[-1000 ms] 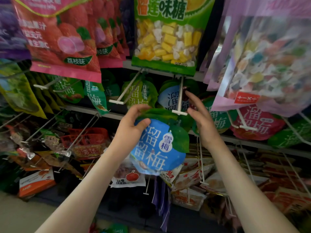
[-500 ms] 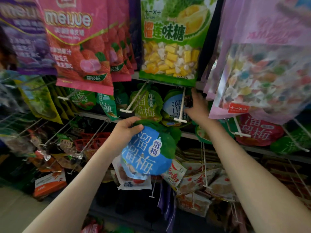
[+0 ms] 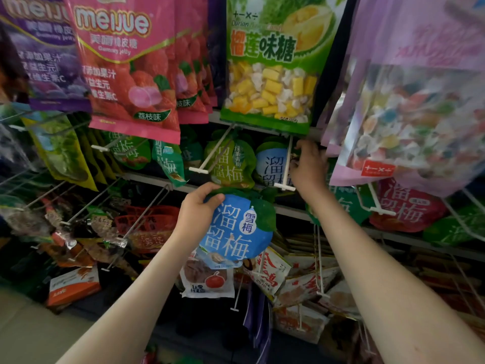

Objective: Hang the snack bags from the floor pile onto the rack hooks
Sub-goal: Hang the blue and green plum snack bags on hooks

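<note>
1. Change: over the last second the right hand (image 3: 307, 166) has left the top of the blue snack bag (image 3: 236, 229), a round glossy plastic pouch with a green leafy top; it has gone up and back along the white wire hook (image 3: 288, 158) with the T-shaped tip, and I now see it near the hook's rear, just under the green durian candy bag (image 3: 267, 74).
2. The left hand (image 3: 195, 206) alone keeps the blue snack bag, thumb across the front of the leafy top, fingers curled behind; the bag hangs just below and left of the hook's tip, not yet threaded.
3. The right hand's fingers are curled beside the hung blue pouch (image 3: 270, 164) already on that hook; they may be pushing it back, but shadow hides the fingertips, so I cannot tell whether the hand has hold of anything.
4. My reading: room is being made on the hook, so threading comes next; the hang hole should lie in the leafy top, partly under the left thumb.
5. Around: a green plum pouch (image 3: 228, 164) hangs on the neighbouring white hook (image 3: 210, 158); a pink lychee gummy bag (image 3: 126, 74) hangs upper left; a lilac bag of mixed wrapped sweets (image 3: 409, 122) hangs upper right, close over the right wrist.
6. In the way, I judge: the T-bar is wider than the wire, so the hole must be worked over it; the durian bag's lower edge overhangs the hook; the right forearm crosses just beside the tip.
</note>
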Available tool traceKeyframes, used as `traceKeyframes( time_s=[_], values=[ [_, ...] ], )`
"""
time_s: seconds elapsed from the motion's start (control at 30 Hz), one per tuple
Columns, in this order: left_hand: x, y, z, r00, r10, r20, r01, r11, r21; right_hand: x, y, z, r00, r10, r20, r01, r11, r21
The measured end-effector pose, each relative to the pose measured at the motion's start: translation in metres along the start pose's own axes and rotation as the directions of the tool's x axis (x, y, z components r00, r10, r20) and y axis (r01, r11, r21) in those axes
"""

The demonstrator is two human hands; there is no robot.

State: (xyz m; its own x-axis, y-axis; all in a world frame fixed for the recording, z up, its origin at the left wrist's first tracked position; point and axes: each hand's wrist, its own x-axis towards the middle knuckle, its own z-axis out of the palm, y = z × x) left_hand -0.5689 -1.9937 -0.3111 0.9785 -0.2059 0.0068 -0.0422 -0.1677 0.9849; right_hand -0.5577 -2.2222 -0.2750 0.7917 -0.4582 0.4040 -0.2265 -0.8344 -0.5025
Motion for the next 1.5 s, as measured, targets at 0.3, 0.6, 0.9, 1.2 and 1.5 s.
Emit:
traceKeyframes(
  time_s=[0.3,0.6,0.9,1.2,1.5],
  values=[
    [0.002,0.004,0.008,0.999,0.041,-0.034,-0.043,0.998,-0.050,-0.027,-0.007,-0.010,0.999,-0.046,-0.025,0.049,0.989,0.139],
    [-0.010,0.008,0.007,1.000,0.003,0.023,-0.001,0.995,-0.095,-0.052,-0.005,-0.032,0.994,-0.050,0.097,0.001,0.894,0.448],
    [-0.021,0.012,0.009,0.990,-0.047,0.131,0.065,0.989,-0.135,-0.098,-0.008,-0.051,0.987,-0.129,0.098,0.051,0.822,0.567],
    [-0.030,0.008,-0.003,0.995,-0.025,0.099,0.040,0.988,-0.150,-0.121,-0.021,-0.059,0.977,-0.115,0.181,-0.055,0.684,0.727],
    [-0.043,-0.018,-0.027,0.985,-0.079,0.156,0.099,0.987,-0.125,-0.135,-0.019,-0.034,0.884,-0.143,0.444,-0.232,0.691,0.685]
  ],
)
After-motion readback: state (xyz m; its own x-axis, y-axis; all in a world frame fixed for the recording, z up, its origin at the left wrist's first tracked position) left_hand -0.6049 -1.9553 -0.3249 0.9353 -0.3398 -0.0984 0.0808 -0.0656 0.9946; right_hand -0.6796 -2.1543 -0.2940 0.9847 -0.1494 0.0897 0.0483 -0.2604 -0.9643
